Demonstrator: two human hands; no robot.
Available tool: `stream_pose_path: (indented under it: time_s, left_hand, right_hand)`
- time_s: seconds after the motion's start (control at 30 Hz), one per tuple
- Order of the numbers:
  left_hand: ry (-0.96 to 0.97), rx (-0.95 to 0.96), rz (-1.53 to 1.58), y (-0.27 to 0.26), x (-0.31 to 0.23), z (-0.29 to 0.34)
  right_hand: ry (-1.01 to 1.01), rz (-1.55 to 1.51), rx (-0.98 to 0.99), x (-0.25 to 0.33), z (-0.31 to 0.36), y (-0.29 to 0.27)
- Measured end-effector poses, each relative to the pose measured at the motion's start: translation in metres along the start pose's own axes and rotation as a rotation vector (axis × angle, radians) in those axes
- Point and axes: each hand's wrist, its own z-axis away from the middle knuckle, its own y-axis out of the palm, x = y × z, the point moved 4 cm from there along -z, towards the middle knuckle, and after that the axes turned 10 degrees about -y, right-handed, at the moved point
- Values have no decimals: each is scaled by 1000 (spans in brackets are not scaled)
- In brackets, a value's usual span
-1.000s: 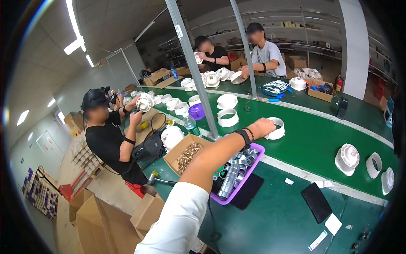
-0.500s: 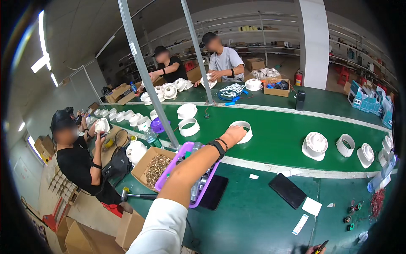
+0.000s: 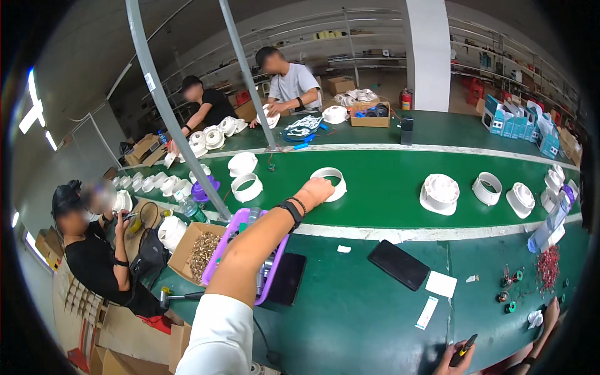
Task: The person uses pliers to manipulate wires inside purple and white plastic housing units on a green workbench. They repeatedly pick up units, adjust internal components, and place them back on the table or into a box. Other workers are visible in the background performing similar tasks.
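My left hand [image 3: 319, 190] reaches across to the green belt, its fingers closed over the near-left rim of a white plastic ring [image 3: 340, 188] lying there. At the lower edge, my right hand [image 3: 455, 359] is wrapped round a black-and-yellow handled tool [image 3: 464, 351]; its exact kind I cannot make out. Left of the held ring, another white ring [image 3: 247, 189] sits near a white housing [image 3: 242, 164]. Further right on the belt are a round white housing [image 3: 439, 192], a tilted ring [image 3: 487, 189] and a smaller housing [image 3: 520, 200].
Beneath my left forearm are a purple basket [image 3: 270, 294] of metal cylinders and a carton [image 3: 181, 265] of brass-coloured parts. A black phone [image 3: 399, 264], hammer [image 3: 181, 296] and small coils [image 3: 511, 307] lie on the bench. Another person's arm [image 3: 547, 322] enters at right. Co-workers stand left and opposite; a metal post [image 3: 178, 112] rises nearby.
The whole view has shifted, so the scene sits further left. My left hand stays at the ring. More of my right hand and its tool shows, and another person's arm has appeared at right.
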Motion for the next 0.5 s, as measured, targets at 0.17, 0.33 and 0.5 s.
stream_pose_path:
  time_s: [0.17, 0.33, 0.5]
  left_hand:
    - [-56, 32, 41, -28, 9, 2]
    - [-166, -105, 126, -54, 33, 5]
    - [-250, -60, 888, -63, 25, 12]
  right_hand:
    - [-1, 6, 2, 5, -2, -1]
    - [-28, 6, 12, 11, -4, 4]
    - [11, -13, 22, 0, -3, 1]
